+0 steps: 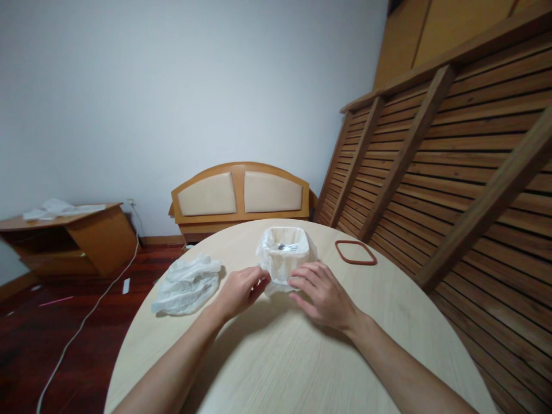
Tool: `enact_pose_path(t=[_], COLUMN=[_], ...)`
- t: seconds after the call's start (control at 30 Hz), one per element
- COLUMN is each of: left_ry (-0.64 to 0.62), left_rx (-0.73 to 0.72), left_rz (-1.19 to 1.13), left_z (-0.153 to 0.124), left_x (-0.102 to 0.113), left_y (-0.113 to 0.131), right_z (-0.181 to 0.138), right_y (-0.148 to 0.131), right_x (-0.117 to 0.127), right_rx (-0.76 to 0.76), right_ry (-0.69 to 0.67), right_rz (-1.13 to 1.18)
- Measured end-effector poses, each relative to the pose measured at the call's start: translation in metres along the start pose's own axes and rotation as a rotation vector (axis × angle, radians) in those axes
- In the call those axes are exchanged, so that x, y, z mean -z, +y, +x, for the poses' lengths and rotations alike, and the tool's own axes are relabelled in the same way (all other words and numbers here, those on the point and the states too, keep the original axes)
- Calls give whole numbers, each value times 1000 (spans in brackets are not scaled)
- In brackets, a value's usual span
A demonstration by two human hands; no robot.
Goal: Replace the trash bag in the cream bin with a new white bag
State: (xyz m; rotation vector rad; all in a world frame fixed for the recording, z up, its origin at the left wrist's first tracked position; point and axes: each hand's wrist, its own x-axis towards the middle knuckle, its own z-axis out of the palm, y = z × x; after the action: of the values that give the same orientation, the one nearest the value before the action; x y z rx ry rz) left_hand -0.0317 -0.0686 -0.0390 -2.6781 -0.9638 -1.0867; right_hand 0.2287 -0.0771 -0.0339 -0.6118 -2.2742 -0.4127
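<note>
Evidently upright, towards 12 o'clock on the tabletop (pixel 276 368): one bin (pixel 278 265), mouth facing up, draped in a white liner (pixel 313 251); something dark and silvery lay within, too small to identify. Left hand (pixel 244 290), at the bin's 8 o'clock: fingers curled at the liner's lower edge; whether they pinched it could not be told. Right hand (pixel 325 293), at 4 o'clock: fingers loosely spread at the bin's near side, thumb apart. One white bag (pixel 188 284), crumpled, lay at 10 o'clock on the tabletop. One brown ring (pixel 374 262), rounded square, lay flat at 1 o'clock, apart from the bin. Beyond the tabletop, a headboard (pixel 240 201) stood at 12 o'clock, wooden slats (pixel 470 149) at 2.
</note>
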Motion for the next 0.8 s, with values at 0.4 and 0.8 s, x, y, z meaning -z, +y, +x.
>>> enact_pose_path(t=[0.4,0.8], left_ry=[-56,131], left_rx=[32,202], left_rz=[5,-15], left_z=[-3,-6], left_x=[2,4], left_y=[-12,-30], right_z=[-5,-8], right_y=[23,33], right_x=[7,12], right_rx=[-95,-241], right_ry=[129,310], right_rz=[42,78])
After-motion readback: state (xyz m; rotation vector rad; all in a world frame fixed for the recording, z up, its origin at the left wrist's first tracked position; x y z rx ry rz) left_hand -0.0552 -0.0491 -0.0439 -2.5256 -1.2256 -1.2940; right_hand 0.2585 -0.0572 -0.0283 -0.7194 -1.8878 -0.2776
